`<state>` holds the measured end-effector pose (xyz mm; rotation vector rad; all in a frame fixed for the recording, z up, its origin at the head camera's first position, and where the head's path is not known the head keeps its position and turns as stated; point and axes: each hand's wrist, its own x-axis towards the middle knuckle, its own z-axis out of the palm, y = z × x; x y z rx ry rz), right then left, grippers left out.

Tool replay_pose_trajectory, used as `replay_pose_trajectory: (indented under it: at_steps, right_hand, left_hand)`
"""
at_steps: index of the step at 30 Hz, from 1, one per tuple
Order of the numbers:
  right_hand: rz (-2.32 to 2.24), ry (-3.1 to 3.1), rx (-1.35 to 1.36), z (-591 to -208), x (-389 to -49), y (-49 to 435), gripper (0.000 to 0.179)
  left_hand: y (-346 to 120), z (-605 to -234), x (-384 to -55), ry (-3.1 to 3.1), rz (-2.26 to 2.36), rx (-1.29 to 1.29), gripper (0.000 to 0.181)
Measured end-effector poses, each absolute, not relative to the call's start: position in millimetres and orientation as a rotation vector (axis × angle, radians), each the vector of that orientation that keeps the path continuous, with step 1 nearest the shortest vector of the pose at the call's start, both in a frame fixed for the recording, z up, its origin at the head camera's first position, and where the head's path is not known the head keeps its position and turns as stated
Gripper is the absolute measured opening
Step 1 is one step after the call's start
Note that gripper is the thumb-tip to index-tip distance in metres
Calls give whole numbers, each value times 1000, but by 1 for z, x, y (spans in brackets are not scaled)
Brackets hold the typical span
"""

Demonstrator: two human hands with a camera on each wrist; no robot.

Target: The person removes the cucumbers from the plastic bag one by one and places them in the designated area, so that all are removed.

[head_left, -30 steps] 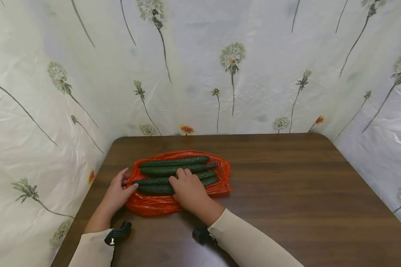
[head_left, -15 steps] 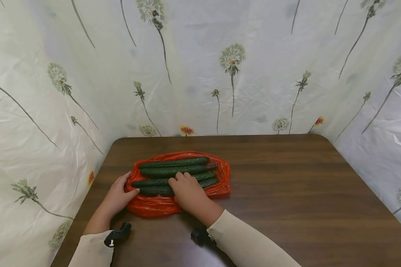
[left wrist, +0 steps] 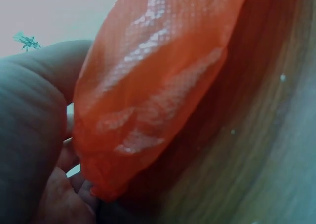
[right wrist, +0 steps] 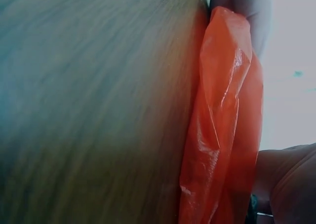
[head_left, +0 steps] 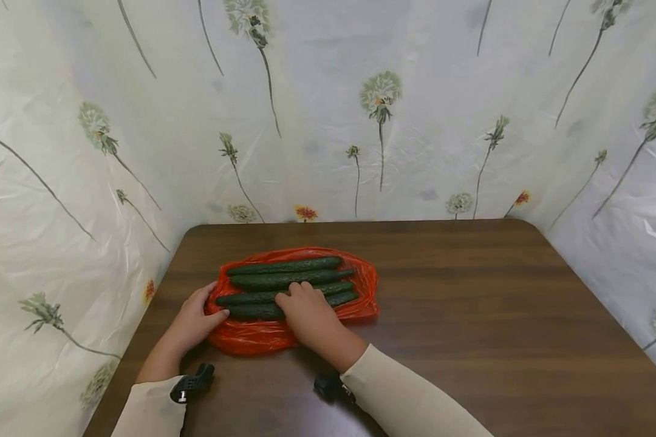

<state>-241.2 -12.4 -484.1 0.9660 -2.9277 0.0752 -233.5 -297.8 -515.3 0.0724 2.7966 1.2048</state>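
Observation:
Several dark green cucumbers [head_left: 285, 265] lie side by side on a red plastic bag [head_left: 246, 341], whose crumpled edge surrounds them. At the bag's left end is my left hand [head_left: 190, 320]; its thumb overlaps the tips of the nearest cucumbers, and the bag lies between thumb and fingers. My right hand [head_left: 308, 315] reaches over the bag's near side, bent fingers gripping a front cucumber [head_left: 259, 312]; its thumb is mostly hidden. Both wrist views show the red bag's side close up, with parts of the hand [left wrist: 34, 90] and fingers [right wrist: 242, 1] beside it.
The brown wooden table [head_left: 470, 315] extends to the right of the bag. A pale sheet with printed dandelions [head_left: 426, 139] hangs behind it and at both sides. Each wrist carries a small black camera mount [head_left: 194, 383], close above the tabletop.
My left hand has shifted slightly, its fingers now closer to the bag's left edge and its thumb a little lower. The right hand and the cucumbers have hardly moved.

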Motion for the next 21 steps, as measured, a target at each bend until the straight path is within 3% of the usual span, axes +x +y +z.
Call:
replay_pose_trajectory:
  at_steps: [21]
  right_hand:
    - [119, -2884, 962, -475, -236, -5, 25]
  left_hand:
    - [-298, -514, -233, 2800, 1202, 104, 79]
